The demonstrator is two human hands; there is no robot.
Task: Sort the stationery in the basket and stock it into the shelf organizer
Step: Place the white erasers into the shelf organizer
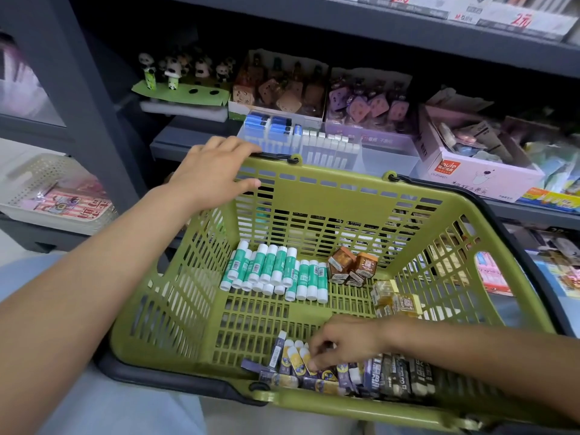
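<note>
— What is in front of you, starting from the big things?

— The dark grey metal shelf (314, 29) fills the top of the frame. Below it, in the middle, is the olive-green slotted plastic basket (314, 196). On the shelf just behind the far rim of the basket stands the clear plastic shelf organizer (317, 149), with blue and white pieces already standing in it.

— And your hands?

— My left hand (216, 171) rests on the far-left corner of the basket rim, fingers spread and nearly straight; it steadies the basket and grips nothing. My right hand (348, 343) is at the lower centre of the frame, down on the basket floor. Its fingertips are curled onto the pile of small purple-and-yellow wrapped erasers (298, 362). I think I pinch one, but the fingers hide the contact.

— What else lies in the basket?

— Green-and-white glue sticks (276, 271) in rows at the middle, small brown cubes (348, 265) to their right, pale yellow cubes (395, 299) lower right, and dark erasers (398, 375) near my wrist.

— What could go wrong?

— The erasers overlap, so a shallow pinch may drag a neighbour or drop it between the kinds. Also, if my left hand presses unevenly, the basket may tilt and the glue sticks may roll into the other groups.
</note>
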